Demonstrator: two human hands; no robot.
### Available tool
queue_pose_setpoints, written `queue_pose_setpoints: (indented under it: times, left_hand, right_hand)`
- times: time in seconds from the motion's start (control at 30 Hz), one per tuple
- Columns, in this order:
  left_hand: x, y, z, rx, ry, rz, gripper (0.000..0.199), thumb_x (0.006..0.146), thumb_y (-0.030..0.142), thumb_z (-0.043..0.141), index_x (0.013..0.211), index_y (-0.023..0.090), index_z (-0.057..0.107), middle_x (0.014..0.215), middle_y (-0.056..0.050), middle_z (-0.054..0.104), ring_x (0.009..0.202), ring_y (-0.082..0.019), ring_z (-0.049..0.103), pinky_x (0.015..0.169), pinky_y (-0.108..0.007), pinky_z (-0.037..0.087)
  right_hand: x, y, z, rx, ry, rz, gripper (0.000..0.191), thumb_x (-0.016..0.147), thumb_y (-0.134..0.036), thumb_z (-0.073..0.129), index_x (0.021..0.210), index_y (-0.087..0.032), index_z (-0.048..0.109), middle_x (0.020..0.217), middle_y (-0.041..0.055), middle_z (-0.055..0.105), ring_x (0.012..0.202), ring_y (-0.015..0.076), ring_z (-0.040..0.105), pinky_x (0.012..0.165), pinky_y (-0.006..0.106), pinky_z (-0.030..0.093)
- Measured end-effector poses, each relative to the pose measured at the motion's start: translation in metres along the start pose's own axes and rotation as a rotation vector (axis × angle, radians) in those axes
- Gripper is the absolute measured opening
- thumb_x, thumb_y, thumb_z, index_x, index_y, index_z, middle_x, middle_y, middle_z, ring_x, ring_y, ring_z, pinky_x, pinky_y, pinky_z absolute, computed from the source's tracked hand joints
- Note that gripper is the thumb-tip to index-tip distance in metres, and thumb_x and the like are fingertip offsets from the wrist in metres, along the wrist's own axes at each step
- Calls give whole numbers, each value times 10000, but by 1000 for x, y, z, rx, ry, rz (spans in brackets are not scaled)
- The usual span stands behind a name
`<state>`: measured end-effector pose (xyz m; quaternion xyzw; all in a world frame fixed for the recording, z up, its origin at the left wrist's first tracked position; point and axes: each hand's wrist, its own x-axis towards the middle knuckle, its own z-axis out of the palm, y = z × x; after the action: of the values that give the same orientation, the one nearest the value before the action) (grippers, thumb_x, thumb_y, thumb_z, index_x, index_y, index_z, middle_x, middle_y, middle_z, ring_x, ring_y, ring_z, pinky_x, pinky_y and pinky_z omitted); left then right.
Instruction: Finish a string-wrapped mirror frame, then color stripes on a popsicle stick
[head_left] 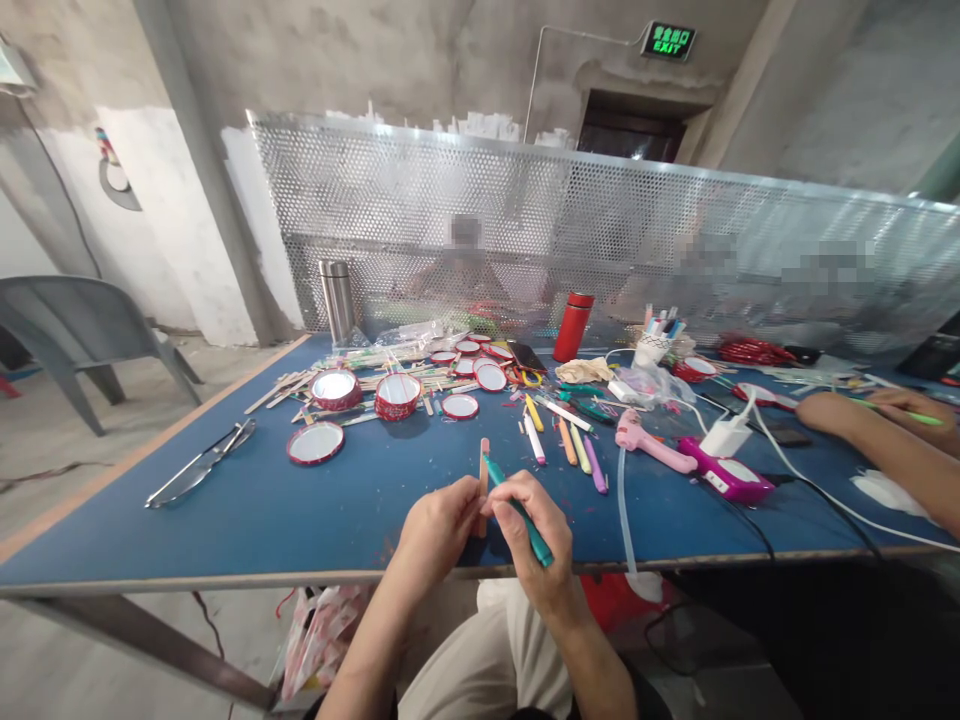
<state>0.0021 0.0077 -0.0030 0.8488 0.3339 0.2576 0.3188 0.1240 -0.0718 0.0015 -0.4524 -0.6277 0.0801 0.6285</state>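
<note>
Flat, narrow wooden stick [483, 478]: upright in view, above the near middle of the blue tabletop [337, 530]. Left hand [439, 525]: fingers pinched closed on the stick. Right hand [541, 520]: fingers curled round a teal, slim-barrelled marker [537, 540], tip at the stick. A loose pinch could let the stick twist, causing a skewed stroke; overshoot could ink the left fingers.

Rough concrete walls [375, 60], grey plastic chair [90, 320].
</note>
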Motion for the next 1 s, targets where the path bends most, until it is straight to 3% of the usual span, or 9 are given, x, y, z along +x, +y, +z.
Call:
queue_pose_setpoints:
  times: [0.3,0.57,0.8,1.0]
  left_hand:
    - [0,1,1,14,3,3,270,900,337,338,664,232,416,618,31,594,556,-116,511,575,-207,342]
    - [-1,-1,1,-3,19,9,250,888,321,348,675,230,443,611,34,594,558,-116,510,565,-209,327]
    - [-1,0,0,-11,-1,15,269,897,335,327,680,232,448,627,28,601,571,-118,516,578,-215,333]
    - [-1,2,-1,16,-13,3,269,899,322,325,669,233,431,638,21,618,584,-122,540,593,-217,346]
  right_hand:
    - [-2,1,1,-43,76,-39,161,939,-167,460,846,-197,588,785,11,585,745,131,569,702,259,442]
    - [-1,0,0,3,1,-28,125,941,-197,472,887,-200,585,798,6,577,750,130,567,709,260,441]
    - [0,2,0,27,15,17,131,941,-222,477,873,-203,587,782,3,584,726,134,574,690,263,448]
    - [-2,5,2,13,118,14,167,940,-207,473,826,-200,595,765,10,600,733,144,586,697,275,452]
